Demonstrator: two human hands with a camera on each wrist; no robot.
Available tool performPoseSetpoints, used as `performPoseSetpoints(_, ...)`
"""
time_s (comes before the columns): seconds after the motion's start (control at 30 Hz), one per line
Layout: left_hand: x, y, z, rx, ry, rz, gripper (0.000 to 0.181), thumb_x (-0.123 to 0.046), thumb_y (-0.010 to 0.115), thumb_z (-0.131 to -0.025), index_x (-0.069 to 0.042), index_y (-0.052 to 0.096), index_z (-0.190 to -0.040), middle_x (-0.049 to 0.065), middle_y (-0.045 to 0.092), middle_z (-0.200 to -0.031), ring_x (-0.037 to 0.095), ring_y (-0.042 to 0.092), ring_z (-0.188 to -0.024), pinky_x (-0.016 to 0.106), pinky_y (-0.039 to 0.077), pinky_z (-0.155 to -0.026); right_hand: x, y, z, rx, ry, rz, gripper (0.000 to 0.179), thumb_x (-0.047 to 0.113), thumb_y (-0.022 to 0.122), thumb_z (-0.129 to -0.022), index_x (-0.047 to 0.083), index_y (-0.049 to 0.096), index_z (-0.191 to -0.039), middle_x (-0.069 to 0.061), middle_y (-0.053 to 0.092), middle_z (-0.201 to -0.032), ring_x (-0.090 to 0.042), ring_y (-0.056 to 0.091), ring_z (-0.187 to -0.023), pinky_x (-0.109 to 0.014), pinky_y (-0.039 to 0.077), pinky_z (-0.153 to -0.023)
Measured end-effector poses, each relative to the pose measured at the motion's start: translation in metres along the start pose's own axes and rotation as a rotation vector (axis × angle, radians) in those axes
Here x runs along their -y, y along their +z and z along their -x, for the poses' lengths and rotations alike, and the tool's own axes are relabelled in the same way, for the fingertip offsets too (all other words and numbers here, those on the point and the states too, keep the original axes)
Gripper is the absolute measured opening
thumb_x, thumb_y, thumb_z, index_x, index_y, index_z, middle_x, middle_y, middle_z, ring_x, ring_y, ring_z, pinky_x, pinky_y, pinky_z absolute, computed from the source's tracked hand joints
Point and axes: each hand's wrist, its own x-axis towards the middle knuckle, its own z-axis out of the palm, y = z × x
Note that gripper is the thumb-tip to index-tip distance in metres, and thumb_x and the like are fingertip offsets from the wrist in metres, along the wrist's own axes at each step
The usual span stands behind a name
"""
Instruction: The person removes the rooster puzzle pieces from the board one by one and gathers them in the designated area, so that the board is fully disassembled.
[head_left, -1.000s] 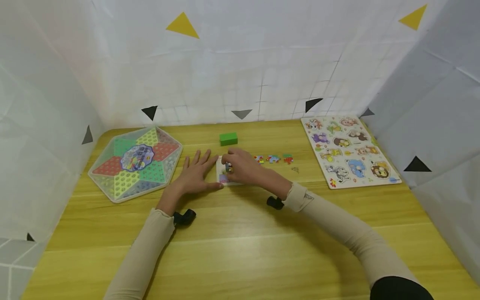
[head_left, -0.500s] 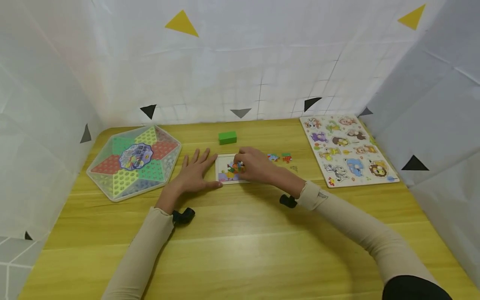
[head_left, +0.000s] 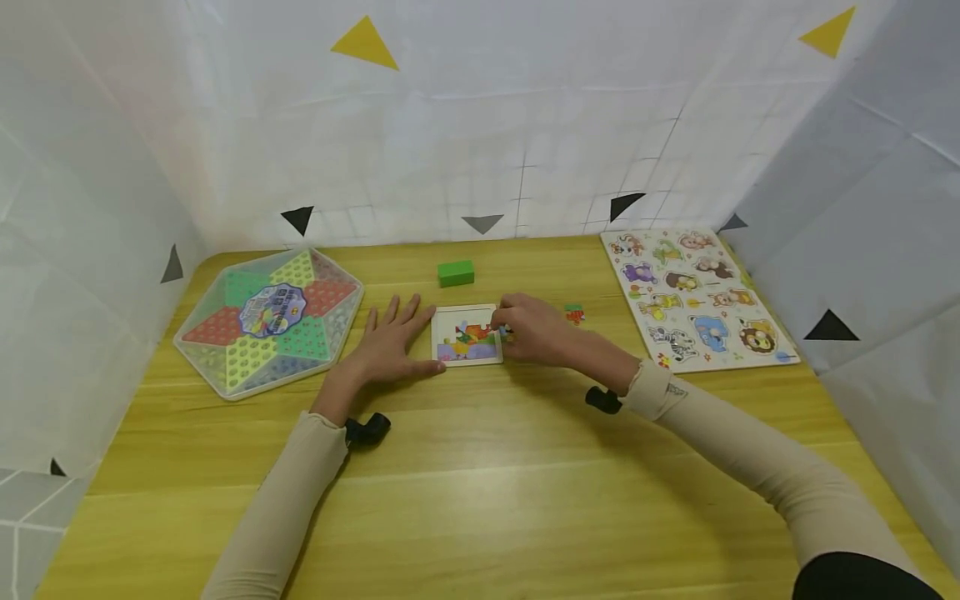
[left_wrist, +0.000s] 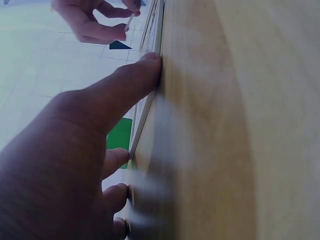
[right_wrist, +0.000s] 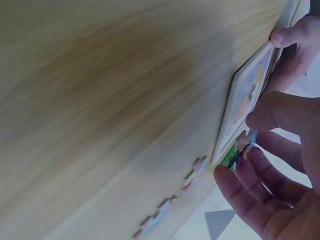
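Observation:
My left hand [head_left: 387, 348] lies flat with fingers spread, its thumb and index fingertip at the left edge of a small white-framed jigsaw board [head_left: 442, 317]. Colourful pieces fill the lower and middle part of that board; its upper part shows white. My right hand [head_left: 534, 331] is at the board's right edge and pinches a jigsaw piece [right_wrist: 245, 145], seen edge-on as a thin sliver in the left wrist view. Two loose jigsaw pieces lie on the table in the right wrist view, the nearer one [right_wrist: 155, 216] and another [right_wrist: 194, 174]; the head view shows a red-green piece [head_left: 574, 314].
Behind the jigsaw board stands a green block [head_left: 456, 273]. A hexagonal Chinese checkers board [head_left: 270, 321] lies to the left, and an animal peg puzzle [head_left: 693, 304] to the right. White sheeting [head_left: 420, 167] surrounds the wooden table [head_left: 465, 500] at the back and sides.
My right hand has moved right, from over the jigsaw board to its right edge, uncovering the picture and hiding a loose piece in the head view. My left hand has stayed in place.

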Motion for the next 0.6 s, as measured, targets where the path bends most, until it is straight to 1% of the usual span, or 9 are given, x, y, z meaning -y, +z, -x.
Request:
performPoseSetpoints(0.2,-0.001,-0.001,0.001,0.001,0.003,-0.001,0.103,-0.071,0.062,-0.085,-0.021,0.017,-0.162,0.010,0.003,-0.168,0.038,-0.009,-0.151,0.064,-0.008,-0.114,-0.009,0.000,0.005,0.033,0.034,0.007,0.025,0.009,0.079,-0.080,0.004,0.075,-0.105,-0.008,0.059,-0.094,-0.019,0.052,-0.080,-0.033,0.047,-0.068)
performPoseSetpoints(0.4,-0.001,-0.002,0.002,0.003,0.006,0.000,0.103,-0.070,0.063,-0.085,-0.019,0.018,-0.162,0.011,0.003,-0.167,0.040,-0.008,-0.151,0.065,-0.008,-0.114,-0.014,0.004,0.007,0.037,0.043,0.021,0.024,0.009,0.079,-0.080,0.005,0.075,-0.104,-0.007,0.059,-0.094,-0.020,0.052,-0.083,-0.034,0.047,-0.070)
performPoseSetpoints(0.6,-0.001,-0.002,0.001,0.002,0.005,-0.004,0.103,-0.072,0.062,-0.085,-0.020,0.017,-0.162,0.010,0.003,-0.167,0.039,-0.008,-0.151,0.064,-0.008,-0.114,-0.018,0.009,0.008,0.042,0.047,0.038,0.021,0.007,0.076,-0.080,0.007,0.076,-0.102,-0.004,0.057,-0.089,-0.019,0.049,-0.079,-0.032,0.044,-0.065)
